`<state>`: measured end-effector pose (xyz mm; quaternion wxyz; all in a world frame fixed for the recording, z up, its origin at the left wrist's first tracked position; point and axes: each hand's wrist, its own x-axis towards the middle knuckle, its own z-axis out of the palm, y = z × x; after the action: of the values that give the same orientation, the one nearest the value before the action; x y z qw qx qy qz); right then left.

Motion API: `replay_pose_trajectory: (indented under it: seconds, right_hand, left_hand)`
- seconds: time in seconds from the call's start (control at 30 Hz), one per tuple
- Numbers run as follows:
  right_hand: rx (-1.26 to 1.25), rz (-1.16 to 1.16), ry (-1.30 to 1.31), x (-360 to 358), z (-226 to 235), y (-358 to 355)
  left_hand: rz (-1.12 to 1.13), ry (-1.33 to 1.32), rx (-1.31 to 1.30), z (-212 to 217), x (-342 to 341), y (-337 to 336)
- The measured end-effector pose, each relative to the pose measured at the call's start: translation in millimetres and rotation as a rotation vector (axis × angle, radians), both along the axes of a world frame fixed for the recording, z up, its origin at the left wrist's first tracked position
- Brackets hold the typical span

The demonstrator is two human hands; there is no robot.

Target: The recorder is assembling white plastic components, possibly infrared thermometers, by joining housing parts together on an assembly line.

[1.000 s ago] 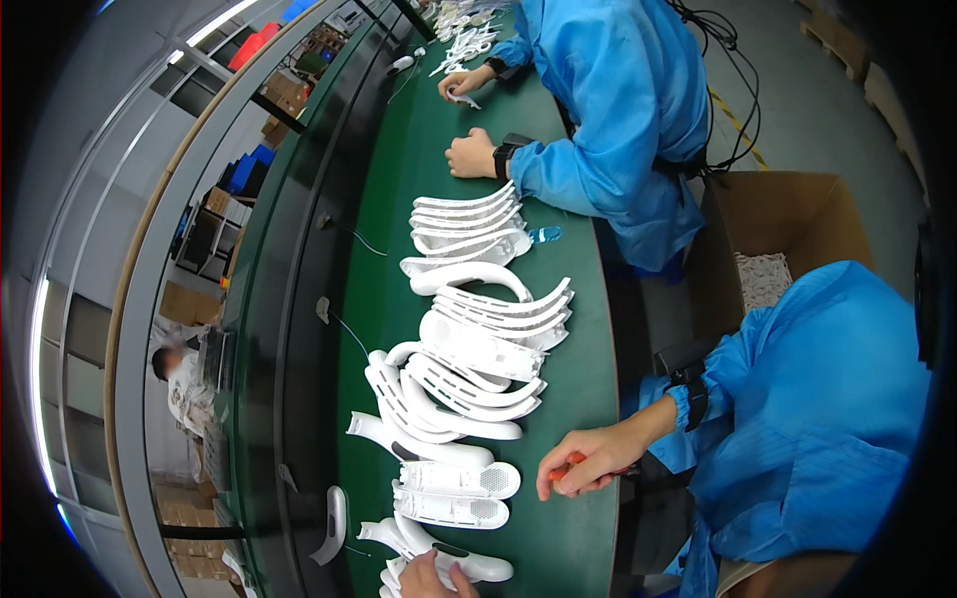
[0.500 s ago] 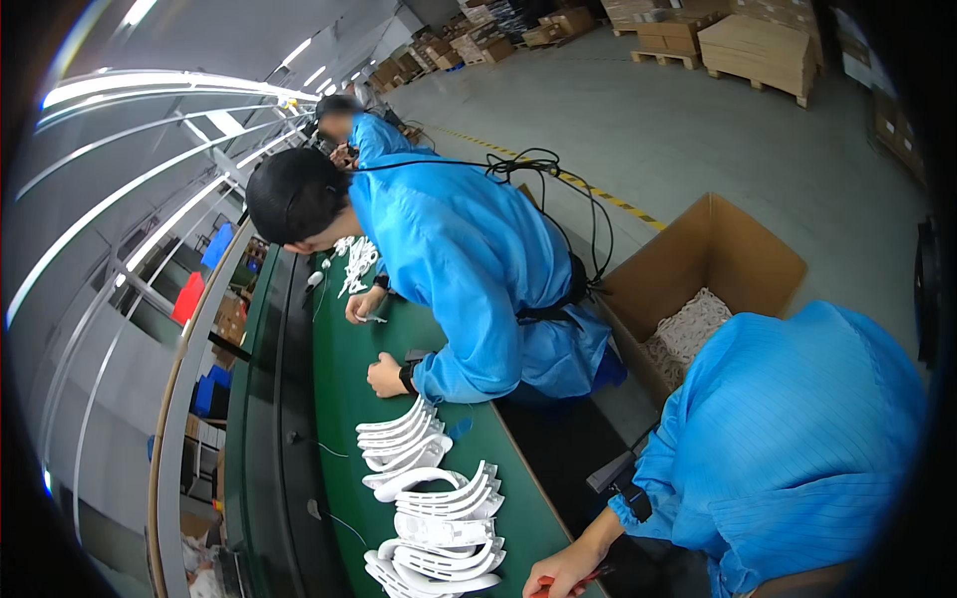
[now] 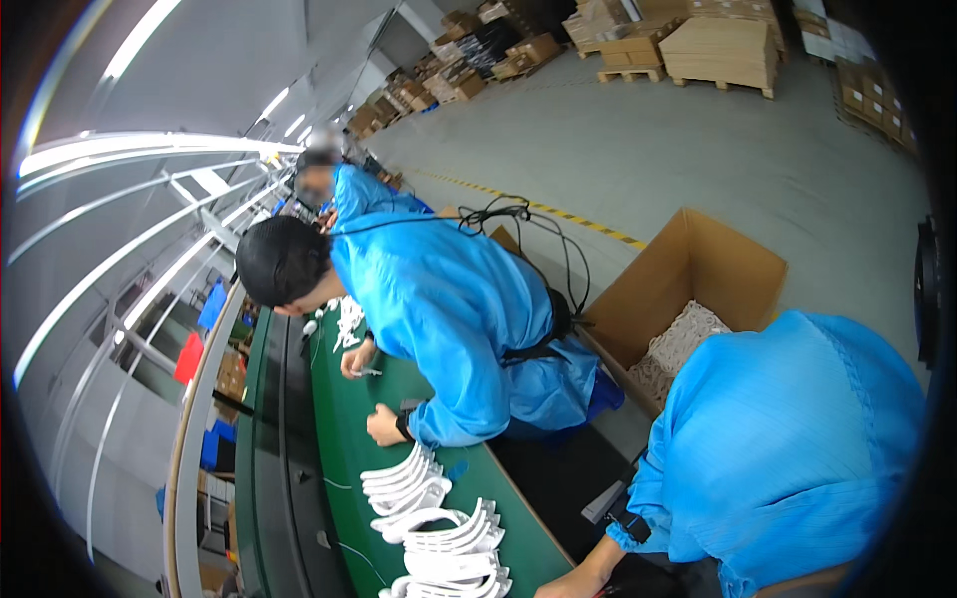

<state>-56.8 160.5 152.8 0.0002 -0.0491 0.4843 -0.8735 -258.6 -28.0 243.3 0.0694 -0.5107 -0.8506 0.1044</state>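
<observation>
At the bottom edge, my right hand (image 3: 576,582) is partly cut off, with a black band on its wrist. A sliver of red beside it belongs to a red-handled tool; its working end is out of sight. My left hand is not in view. Nearest to my right hand lie stacked white curved plastic parts (image 3: 454,568) on the green work surface (image 3: 523,538). Farther along sits another row of white curved parts (image 3: 399,483).
A co-worker in a blue smock (image 3: 439,309) leans over the surface, a small white piece (image 3: 369,372) at one hand. Black cables (image 3: 498,211) trail behind. A cardboard box (image 3: 638,319) holds off-white pieces (image 3: 688,344). Pallets with cartons (image 3: 628,45) stand far back.
My view has tilted up, so everything sits lower in the picture. My right hand and the red-handled tool have mostly slipped below the edge.
</observation>
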Motion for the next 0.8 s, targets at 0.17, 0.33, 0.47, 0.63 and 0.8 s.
replay_pose_trajectory:
  seconds: [0.17,0.33,0.47,0.63,0.8]
  right_hand:
    - [0.009,-0.016,-0.053,3,2,-13]
    - [-0.022,0.059,-0.125,-4,13,-20]
    - [0.079,0.075,-0.154,-20,9,-32]
    - [0.311,0.065,-0.133,-50,-26,-49]
    - [0.602,0.122,0.014,-35,-2,-53]
  left_hand:
    - [-0.055,-0.048,0.118,11,43,-5]
    - [-0.100,-0.110,0.306,8,119,-8]
    - [-0.012,-0.144,0.509,-5,185,-26]
    - [0.404,-0.403,0.934,-32,261,-28]
    - [0.641,-1.323,1.502,-84,287,-33]
